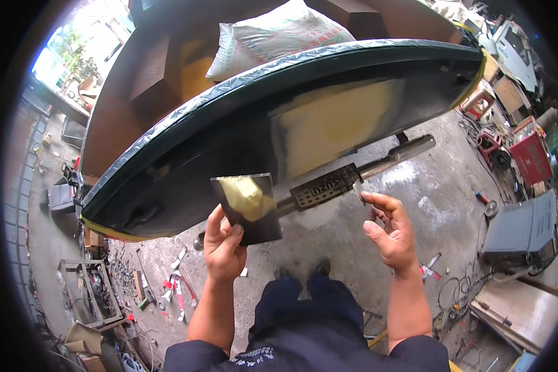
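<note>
my left hand (225, 248) grips the lower left edge of a dark square board (261, 232), thumb on its face, with a heap of pale yellow paste (245, 197) spread over its upper part. the board is up in front of the curved dark panel (211, 149), overlapping its lower edge in my view; i can't tell whether they touch. my right hand (392, 234) is raised with curled fingers and the thumb apart from them; a thin strip (358, 193) shows by the fingertips, but i can't tell whether i'm pinching it.

the paste looks soft to me, so if i tilt the board too far it could slump off the edge onto the floor (428, 211). my hold is at one side only, so a hard push on the far corner could twist the board out of my fingers. leaning in carelessly might smear paste on the panel away from its yellowish patch (335, 127), or knock the board on the bar (412, 150) below. if the paste hardens as it sits, it would likely drag and go lumpy. a step sideways could catch my foot in the cables (459, 297) to my right.
</note>
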Available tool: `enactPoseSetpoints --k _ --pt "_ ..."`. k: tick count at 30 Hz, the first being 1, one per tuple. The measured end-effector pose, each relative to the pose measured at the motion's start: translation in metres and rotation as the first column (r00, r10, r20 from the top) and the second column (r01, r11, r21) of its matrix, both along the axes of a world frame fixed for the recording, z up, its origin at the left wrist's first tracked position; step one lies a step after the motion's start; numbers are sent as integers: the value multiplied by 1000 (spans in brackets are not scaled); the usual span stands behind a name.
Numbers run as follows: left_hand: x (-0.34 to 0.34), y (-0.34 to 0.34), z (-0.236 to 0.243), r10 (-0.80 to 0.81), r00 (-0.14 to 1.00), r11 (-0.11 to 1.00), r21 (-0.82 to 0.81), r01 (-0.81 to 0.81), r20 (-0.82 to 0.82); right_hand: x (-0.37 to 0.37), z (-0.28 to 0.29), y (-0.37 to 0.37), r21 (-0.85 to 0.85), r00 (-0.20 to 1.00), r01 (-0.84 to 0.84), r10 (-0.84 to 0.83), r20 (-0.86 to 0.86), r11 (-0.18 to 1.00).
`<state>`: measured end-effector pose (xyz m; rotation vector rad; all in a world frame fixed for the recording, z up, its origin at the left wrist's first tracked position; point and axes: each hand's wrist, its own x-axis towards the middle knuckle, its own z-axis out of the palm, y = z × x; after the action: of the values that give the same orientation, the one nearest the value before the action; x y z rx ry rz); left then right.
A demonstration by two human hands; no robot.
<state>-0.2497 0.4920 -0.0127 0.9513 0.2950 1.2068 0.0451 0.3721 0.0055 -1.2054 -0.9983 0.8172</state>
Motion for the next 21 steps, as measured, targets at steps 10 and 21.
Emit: enactPoseSetpoints --k 10,21 --pt "-28 75 -114 190 981 977 -112 -184 47 7 -26 112 325 408 63 -322 855 943" --pt "-36 109 -127 255 967 966 24 -256 17 -41 -33 169 402 296 57 -400 867 914"
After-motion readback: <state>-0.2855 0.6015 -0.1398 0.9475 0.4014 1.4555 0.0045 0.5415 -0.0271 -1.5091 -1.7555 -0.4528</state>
